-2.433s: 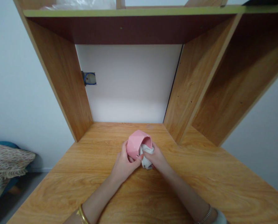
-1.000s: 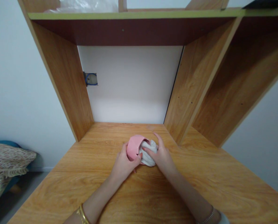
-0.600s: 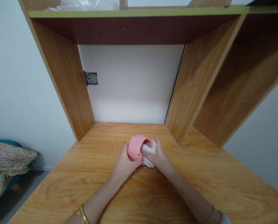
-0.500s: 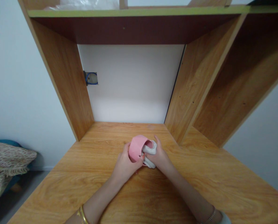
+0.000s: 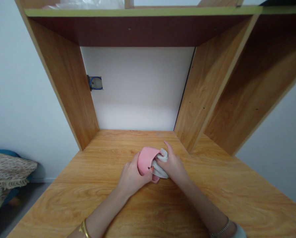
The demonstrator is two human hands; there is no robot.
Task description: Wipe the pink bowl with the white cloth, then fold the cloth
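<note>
A pink cup (image 5: 145, 160) lies tilted on its side over the wooden desk (image 5: 163, 205), its mouth turned to the right. My left hand (image 5: 131, 177) is wrapped round the cup's outside from the left. My right hand (image 5: 174, 167) is closed on a crumpled white cloth (image 5: 160, 167) and presses it into the cup's mouth. Part of the cloth is hidden inside the cup. A gold bangle sits on my left wrist and a thin bracelet on my right.
Upright wooden panels (image 5: 71, 96) and a shelf (image 5: 138, 13) frame the white back wall above the desk. A blue-rimmed wall socket (image 5: 95, 83) sits at the back left. A patterned fabric (image 5: 6, 172) lies at the far left, below desk level.
The cup has turned in my left hand and dropped a little lower. My right hand has kept working the cloth round inside the cup's mouth.
</note>
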